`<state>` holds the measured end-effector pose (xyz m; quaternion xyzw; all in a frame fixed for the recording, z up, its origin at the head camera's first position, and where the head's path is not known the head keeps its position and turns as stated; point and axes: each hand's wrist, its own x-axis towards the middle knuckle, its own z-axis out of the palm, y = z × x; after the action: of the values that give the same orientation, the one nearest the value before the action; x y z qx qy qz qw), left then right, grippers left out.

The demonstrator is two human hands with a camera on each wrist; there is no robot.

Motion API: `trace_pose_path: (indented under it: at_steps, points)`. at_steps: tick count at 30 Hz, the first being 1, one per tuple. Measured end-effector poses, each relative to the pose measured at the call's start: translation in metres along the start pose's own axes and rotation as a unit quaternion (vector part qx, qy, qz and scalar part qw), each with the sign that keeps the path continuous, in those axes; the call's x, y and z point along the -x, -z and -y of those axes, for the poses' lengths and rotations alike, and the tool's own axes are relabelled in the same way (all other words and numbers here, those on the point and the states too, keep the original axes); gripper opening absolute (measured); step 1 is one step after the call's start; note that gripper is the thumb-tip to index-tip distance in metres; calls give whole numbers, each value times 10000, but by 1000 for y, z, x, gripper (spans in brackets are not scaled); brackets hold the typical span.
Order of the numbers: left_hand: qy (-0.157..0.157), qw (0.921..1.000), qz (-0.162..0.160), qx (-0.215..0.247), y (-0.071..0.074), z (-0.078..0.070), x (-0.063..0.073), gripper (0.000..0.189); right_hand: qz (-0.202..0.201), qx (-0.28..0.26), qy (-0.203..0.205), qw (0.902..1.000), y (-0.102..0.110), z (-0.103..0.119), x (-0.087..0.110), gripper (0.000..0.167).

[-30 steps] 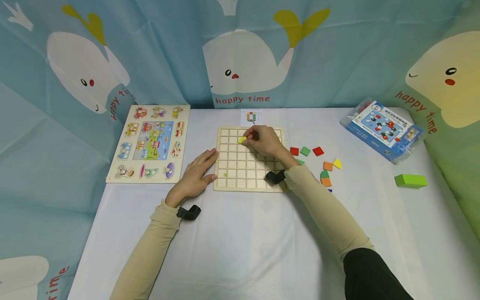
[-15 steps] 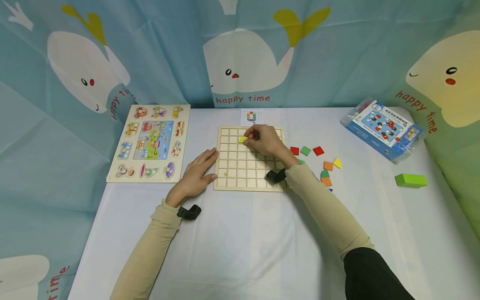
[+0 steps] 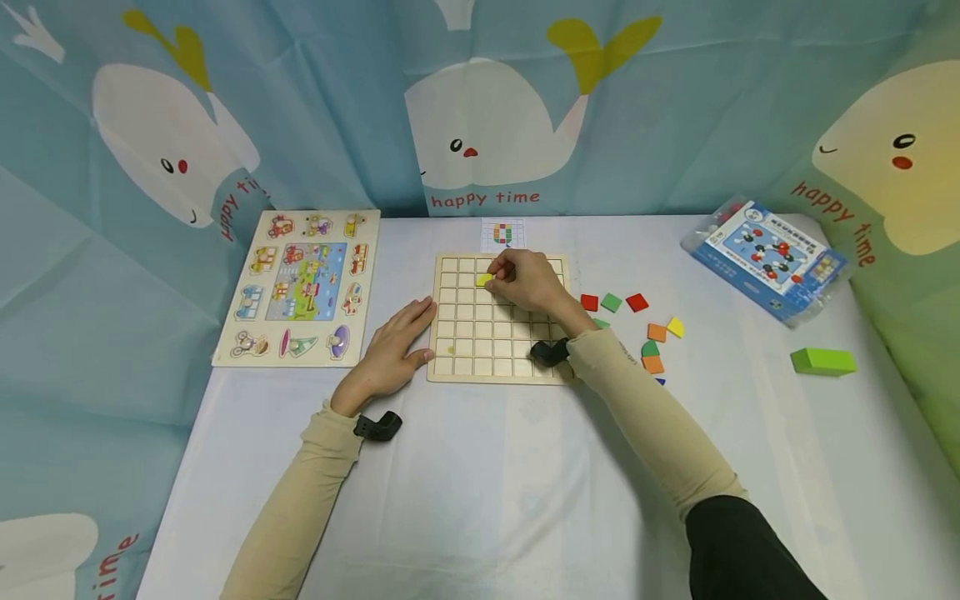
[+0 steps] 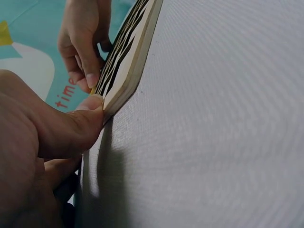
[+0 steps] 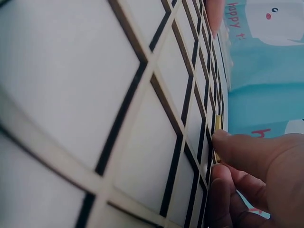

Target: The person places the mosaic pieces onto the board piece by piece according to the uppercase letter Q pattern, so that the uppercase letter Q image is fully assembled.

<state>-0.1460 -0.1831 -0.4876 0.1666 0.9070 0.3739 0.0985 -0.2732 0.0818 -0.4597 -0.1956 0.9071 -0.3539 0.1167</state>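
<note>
Right hand [image 3: 525, 282]: thumb and fingertips pinched a thin yellow tile [image 3: 482, 281] at the far rows of the grid board [image 3: 465, 327]. Left hand [image 3: 392, 354]: fingers extended, gripping nothing, tips and thumb against the board's left edge. The tile lay ahead and rightward of the left hand; the right was nearer. Tile's long axis: could not tell, partly covered. Board: pale wood, raised ribs, square cells. Cloth [image 3: 450, 483]: white, finely woven.

The left hand [image 3: 389, 353] lies with fingers extended; the right hand [image 3: 527, 282], farther forward, pinches between thumb and fingers.
</note>
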Motion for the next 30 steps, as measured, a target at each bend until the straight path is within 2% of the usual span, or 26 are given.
trace_pose_path:
  at_steps: [13, 20, 25, 30]
  points:
    - [-70, 10000, -34, -1, 1, -4, 0, 75, 16, 392, 184, 9991, 3, 3, 3, 22]
    - [-26, 10000, -40, -14, 1, -4, 1, 76, 220, 523, 176, 9982, 4, 2, 2, 30]
    - [-51, 10000, -47, -57, -1, -1, 1, 75, 323, 380, 225, 9985, 8, -1, 6, 34]
    - [-51, 9999, -71, -77, -2, -1, 2, 74, 265, 180, 329, 9989, 18, -10, 12, 33]
